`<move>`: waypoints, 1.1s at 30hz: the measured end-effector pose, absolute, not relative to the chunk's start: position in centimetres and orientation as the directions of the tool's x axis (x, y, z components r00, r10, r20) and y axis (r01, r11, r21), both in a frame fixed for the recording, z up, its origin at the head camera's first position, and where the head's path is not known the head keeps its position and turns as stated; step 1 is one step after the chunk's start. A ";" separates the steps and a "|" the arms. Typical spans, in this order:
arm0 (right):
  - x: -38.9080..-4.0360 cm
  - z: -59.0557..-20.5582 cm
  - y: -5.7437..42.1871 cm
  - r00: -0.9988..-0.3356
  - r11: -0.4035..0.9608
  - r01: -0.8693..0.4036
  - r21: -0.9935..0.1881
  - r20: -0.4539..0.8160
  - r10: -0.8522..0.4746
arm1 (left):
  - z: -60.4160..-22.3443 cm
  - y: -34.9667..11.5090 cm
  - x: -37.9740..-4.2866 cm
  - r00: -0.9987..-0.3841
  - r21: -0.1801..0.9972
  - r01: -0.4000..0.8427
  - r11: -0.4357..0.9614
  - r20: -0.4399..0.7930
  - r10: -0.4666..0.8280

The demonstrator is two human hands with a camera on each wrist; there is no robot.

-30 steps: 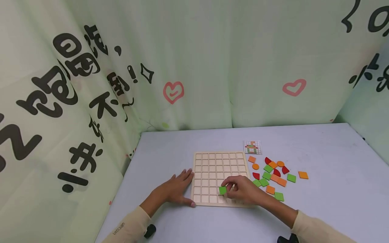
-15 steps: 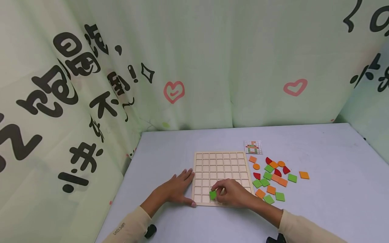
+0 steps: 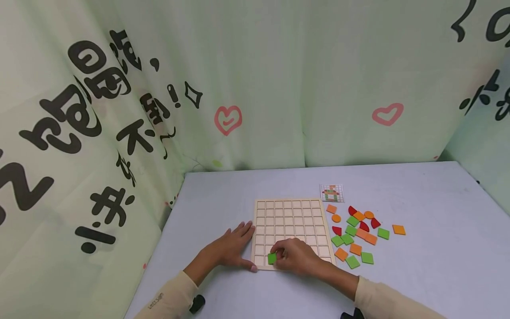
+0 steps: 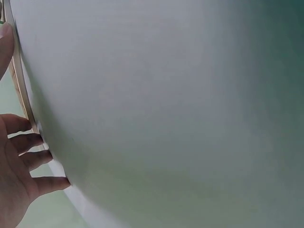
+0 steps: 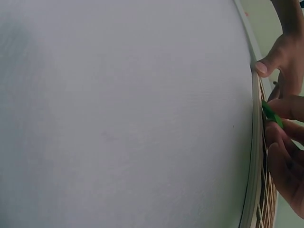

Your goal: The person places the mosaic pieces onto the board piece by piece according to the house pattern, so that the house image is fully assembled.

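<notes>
A wooden grid board [image 3: 288, 217] lies on the table. My right hand [image 3: 296, 257] is over its near part and pinches a green square tile [image 3: 272, 258] between thumb and fingers, close over a cell in the nearest row towards the left. In the right wrist view the tile [image 5: 272, 114] is tilted, one edge right at the board's near side. My left hand [image 3: 235, 248] lies flat with fingers spread, its thumb and fingertips at the board's left edge. In the left wrist view the fingertips [image 4: 47, 154] rest along that edge.
Right of the board several loose tiles lie scattered: green squares [image 3: 367, 258], orange squares [image 3: 398, 229], orange circles [image 3: 336, 218] and red quarter-rounds [image 3: 375, 223]. A small picture card [image 3: 331, 193] lies beyond the board's far right corner. A curtain [image 3: 263, 88] hangs behind the table [image 3: 223, 190].
My right hand has moved left and slightly nearer across the board with the green square tile. It has uncovered a green and an orange tile at right. My left hand has stayed put.
</notes>
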State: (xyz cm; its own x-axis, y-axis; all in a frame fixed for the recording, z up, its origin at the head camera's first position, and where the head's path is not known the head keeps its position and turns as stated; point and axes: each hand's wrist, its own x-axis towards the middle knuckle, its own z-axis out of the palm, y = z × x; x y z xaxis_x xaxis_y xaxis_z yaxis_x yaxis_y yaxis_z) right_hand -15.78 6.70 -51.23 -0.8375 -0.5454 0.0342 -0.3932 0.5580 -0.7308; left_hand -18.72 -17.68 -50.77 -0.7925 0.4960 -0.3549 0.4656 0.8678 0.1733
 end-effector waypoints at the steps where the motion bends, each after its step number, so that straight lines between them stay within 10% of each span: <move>1: -15.7 -51.2 6.6 -0.839 0.566 -0.396 -0.723 0.034 -0.543 | -50.8 -17.7 -18.7 -0.792 0.175 0.465 0.868 -0.355 0.496; 33: -15.1 -50.6 5.2 -0.865 0.676 -0.443 -0.589 0.084 -0.494 | -50.3 -17.7 -18.7 -0.783 0.203 0.488 0.849 -0.330 0.528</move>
